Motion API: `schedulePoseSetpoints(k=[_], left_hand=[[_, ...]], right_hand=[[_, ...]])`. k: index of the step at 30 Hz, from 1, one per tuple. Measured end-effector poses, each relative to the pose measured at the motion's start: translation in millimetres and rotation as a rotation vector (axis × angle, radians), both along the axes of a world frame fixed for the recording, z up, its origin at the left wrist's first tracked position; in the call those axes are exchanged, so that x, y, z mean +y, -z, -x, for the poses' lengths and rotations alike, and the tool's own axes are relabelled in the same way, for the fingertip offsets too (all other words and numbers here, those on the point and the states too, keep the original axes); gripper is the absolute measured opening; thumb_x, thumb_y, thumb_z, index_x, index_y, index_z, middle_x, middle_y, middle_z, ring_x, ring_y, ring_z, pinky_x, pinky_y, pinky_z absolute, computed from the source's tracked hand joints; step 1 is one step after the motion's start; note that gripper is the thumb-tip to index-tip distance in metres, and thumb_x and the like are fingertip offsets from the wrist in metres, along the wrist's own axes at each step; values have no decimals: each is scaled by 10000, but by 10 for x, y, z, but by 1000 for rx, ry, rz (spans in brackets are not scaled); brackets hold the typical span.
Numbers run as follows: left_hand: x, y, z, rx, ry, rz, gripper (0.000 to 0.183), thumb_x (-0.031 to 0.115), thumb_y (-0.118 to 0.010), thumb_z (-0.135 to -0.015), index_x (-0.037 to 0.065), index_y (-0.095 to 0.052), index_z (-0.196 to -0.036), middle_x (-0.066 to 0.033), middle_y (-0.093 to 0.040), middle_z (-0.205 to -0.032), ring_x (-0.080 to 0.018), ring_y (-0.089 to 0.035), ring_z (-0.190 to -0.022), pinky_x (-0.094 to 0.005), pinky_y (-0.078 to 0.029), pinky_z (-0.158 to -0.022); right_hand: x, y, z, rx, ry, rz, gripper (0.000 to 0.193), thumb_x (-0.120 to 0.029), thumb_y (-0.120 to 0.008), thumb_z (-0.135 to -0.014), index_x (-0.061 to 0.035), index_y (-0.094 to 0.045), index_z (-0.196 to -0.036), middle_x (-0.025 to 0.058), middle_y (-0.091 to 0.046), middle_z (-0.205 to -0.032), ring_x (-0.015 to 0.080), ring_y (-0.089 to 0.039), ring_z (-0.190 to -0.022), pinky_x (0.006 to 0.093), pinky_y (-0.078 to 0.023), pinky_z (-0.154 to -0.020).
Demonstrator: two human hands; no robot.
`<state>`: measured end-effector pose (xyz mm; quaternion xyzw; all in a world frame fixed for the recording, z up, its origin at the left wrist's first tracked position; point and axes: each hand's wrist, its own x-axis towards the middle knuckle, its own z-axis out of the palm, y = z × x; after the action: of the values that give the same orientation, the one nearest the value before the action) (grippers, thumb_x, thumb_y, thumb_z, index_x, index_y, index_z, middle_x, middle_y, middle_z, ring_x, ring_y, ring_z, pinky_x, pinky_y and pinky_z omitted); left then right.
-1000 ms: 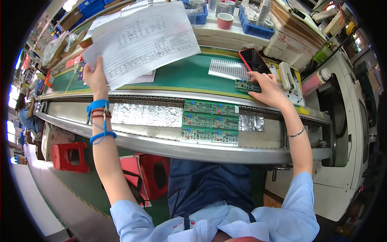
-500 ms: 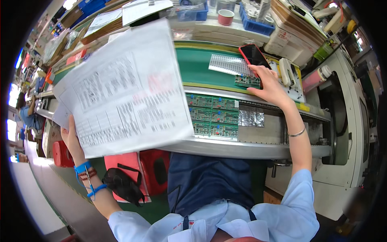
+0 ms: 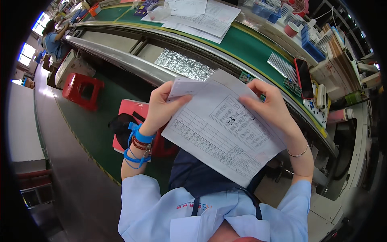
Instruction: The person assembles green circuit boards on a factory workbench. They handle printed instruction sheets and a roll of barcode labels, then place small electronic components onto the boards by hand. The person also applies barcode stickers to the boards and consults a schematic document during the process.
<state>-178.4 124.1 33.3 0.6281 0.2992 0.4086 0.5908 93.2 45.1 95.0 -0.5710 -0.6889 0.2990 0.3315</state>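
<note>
A printed paper sheet (image 3: 225, 129), covered with a table and a diagram, is held tilted over my lap. My left hand (image 3: 161, 107) pinches its upper left part, thumb on top, along with a smaller folded piece of paper (image 3: 185, 87). On the opposite edge, my right hand (image 3: 271, 105) grips the sheet, thumb on its face and fingers behind. Most of the green circuit boards (image 3: 245, 77) in the rail are hidden by the sheet and my right hand. A small green circuit board (image 3: 292, 86) lies on the belt beside a red-edged phone (image 3: 304, 78).
A metal conveyor rail (image 3: 125, 60) crosses in front of me, with silver foil sheeting (image 3: 183, 64) in it. Beyond runs a green belt (image 3: 252, 44) with more papers (image 3: 201, 20). Red stools (image 3: 82, 90) stand at left; a co-worker (image 3: 54, 40) sits far left.
My right hand has left the small circuit board near the phone and now grips the sheet. The sheet has come down from the left to over my lap. The view has turned left.
</note>
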Motion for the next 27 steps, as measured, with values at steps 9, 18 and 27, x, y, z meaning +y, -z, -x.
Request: schedulePoseSetpoints(k=[9,18,27], left_hand=[[39,-10,906,185,-373,-70,94,45,-686,-801,-15,-629,-845,16,-625,-761,-19,-534,-682,-187,-441,-581],[-228,-1041,1965,245,-580,-345,95,23,-668,-809,-21,-646,-890,-31,-665,-804,-61,-601,-710,-195,-473,-630],[-439,-537,826,418,-130,-615,110,107,-712,-737,41,-660,-810,-104,-516,-1197,-262,-400,-1136,-361,-366,-909]], right_hand=[[-94,138,-144,170,86,215,190,-149,-634,-854,-27,-558,-730,-84,-449,-642,1,-374,-600,182,-308,-531],[87,268,255,120,-41,324,185,-168,-647,-831,9,-604,-797,-36,-556,-648,10,-465,-605,186,-364,-537],[322,301,875,232,-143,312,188,-160,-626,-847,23,-608,-808,-33,-551,-638,6,-461,-607,199,-364,-519]])
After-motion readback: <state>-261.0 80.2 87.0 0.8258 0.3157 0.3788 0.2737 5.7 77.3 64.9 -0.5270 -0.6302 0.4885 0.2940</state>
